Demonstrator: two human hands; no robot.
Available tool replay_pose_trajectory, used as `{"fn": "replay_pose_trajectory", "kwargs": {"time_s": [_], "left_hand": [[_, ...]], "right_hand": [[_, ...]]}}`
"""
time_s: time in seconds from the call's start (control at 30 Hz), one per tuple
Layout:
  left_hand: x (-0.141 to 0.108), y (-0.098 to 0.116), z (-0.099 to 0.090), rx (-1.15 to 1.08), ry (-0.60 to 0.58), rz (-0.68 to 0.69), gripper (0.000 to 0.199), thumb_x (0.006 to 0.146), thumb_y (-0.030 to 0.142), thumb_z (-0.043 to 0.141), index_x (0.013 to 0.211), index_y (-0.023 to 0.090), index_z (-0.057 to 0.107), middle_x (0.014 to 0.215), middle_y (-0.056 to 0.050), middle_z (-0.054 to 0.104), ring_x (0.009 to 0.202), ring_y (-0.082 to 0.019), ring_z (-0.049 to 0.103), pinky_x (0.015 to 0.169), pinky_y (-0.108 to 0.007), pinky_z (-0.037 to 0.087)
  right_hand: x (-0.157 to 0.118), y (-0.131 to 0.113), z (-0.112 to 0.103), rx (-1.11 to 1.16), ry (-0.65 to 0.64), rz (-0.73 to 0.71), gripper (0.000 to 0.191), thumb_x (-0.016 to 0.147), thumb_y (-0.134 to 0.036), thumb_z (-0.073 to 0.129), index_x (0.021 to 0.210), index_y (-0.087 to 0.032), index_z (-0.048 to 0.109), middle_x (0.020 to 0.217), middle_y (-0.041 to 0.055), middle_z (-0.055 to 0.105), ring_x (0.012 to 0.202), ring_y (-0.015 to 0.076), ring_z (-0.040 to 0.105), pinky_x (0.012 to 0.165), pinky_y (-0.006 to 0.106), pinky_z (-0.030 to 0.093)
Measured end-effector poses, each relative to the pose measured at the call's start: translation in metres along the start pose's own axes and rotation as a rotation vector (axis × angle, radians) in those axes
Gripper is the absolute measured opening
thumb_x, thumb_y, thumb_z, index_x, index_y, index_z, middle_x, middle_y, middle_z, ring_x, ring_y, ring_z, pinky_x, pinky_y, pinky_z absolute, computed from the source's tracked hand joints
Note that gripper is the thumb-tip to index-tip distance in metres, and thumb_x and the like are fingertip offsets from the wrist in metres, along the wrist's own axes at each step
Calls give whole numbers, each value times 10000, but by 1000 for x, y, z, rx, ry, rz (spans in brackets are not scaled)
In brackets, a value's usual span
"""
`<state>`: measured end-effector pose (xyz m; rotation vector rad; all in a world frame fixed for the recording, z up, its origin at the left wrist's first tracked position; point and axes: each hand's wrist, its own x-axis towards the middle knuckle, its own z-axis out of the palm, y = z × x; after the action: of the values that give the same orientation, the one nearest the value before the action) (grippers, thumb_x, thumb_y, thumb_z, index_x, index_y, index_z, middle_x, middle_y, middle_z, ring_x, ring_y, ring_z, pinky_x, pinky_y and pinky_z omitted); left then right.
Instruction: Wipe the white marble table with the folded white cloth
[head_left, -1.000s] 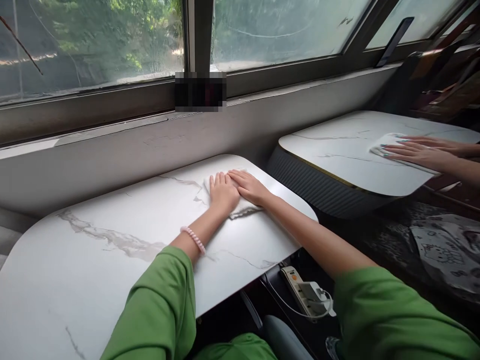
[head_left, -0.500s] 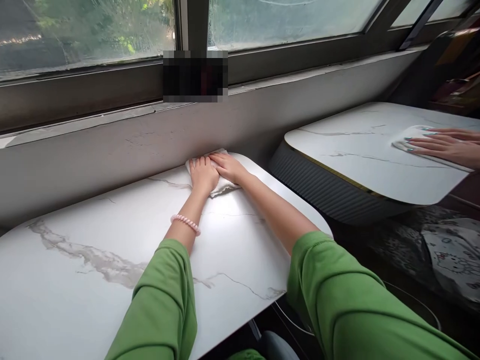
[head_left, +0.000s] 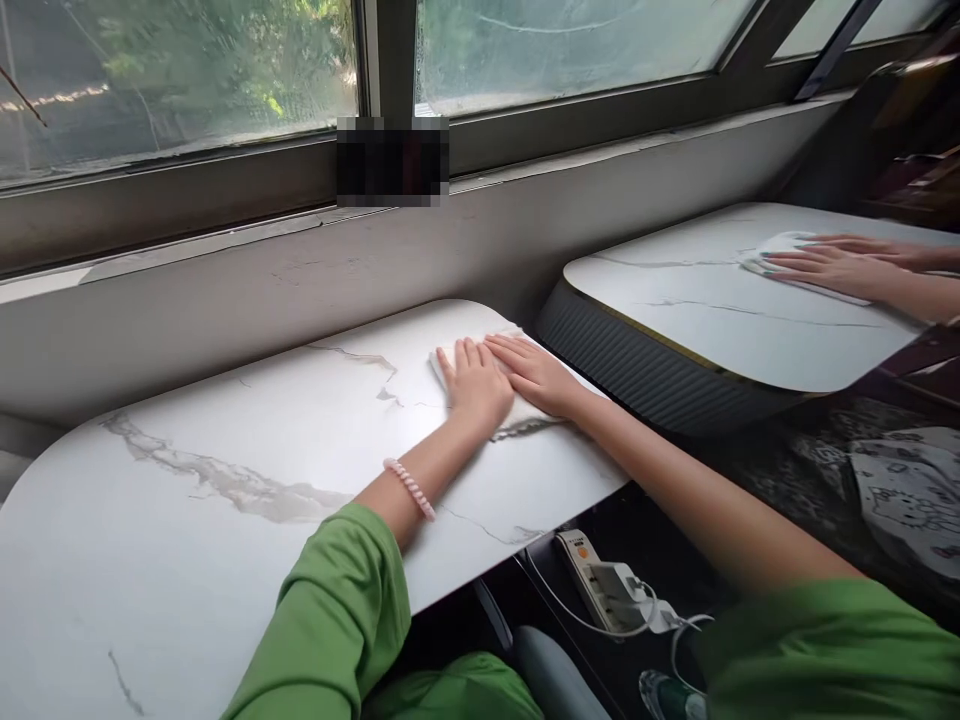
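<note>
A folded white cloth (head_left: 525,412) lies on the white marble-patterned table (head_left: 247,420), near its right rounded end. My left hand (head_left: 480,385) rests flat on the cloth's left part, fingers stretched out. Over the upper right of the cloth lies my right hand (head_left: 544,378), its fingers also straight and pointing left. The two hands touch or nearly touch, and both press the cloth from above without gripping it. A pink coiled band (head_left: 409,490) circles my left wrist.
At right, another person's hands (head_left: 840,265) lie on a white cloth (head_left: 780,247) over a second marble-patterned table (head_left: 750,340). A wall (head_left: 300,290) and windows run behind. A power strip (head_left: 589,575) with plugs and cables sits below the table edge.
Both my hands and the cloth have slid right and toward me, from the wall-side edge to the table's right end. The other person's hands and cloth have moved left.
</note>
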<state>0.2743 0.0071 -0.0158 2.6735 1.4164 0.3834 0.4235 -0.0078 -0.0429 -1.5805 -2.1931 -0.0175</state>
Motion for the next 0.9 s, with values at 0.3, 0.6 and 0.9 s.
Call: {"fn": "replay_pose_trajectory", "kwargs": {"time_s": [0.3,0.6,0.9], "left_hand": [[-53,59,3,-63,-47,165,544,964,276,198,1437,35,319,1518,-140,299,1427,-254,179,1164,-532,61],[-39,51,6,-83,-38,187,535,960,270,214,1423,33,337,1503,-149,327,1418,-249,205,1165,-528,58],[30,5,10,-95,-13,139,507,962,239,201,1408,59,363,1490,-122,361,1398,-218,258,1168,-507,66]], "right_hand": [[-99,-16,-34,-83,8,114,531,947,-362,258,1440,-193,363,1467,105,415,1369,235,342,1126,481,277],[-81,-11,-32,-94,20,139,530,885,-325,296,1369,-166,442,1399,132,493,1306,266,428,1068,491,343],[4,13,-10,-115,37,157,539,827,-279,320,1306,-112,502,1371,145,518,1266,270,462,1045,453,365]]}}
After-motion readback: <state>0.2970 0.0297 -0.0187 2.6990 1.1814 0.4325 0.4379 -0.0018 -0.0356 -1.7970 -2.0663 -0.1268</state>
